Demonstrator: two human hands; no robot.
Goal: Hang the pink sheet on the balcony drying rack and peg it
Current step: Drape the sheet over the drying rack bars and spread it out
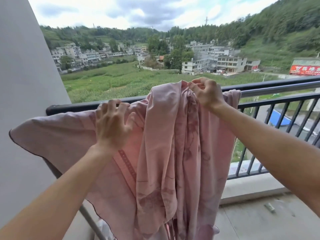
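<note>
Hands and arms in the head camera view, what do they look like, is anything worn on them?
No sleeve shows on the left forearm or the right forearm up to the picture's edge. The left hand and right hand wear no gloves; no watch, bracelet or ring shows.

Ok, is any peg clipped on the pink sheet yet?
No, no peg shows on the pink sheet; the right hand just pinches its bunched top over the rail.

The sheet (164,153) hangs over the rack bar (277,88), before the railing (78,106), wall (26,84) to its left
</note>
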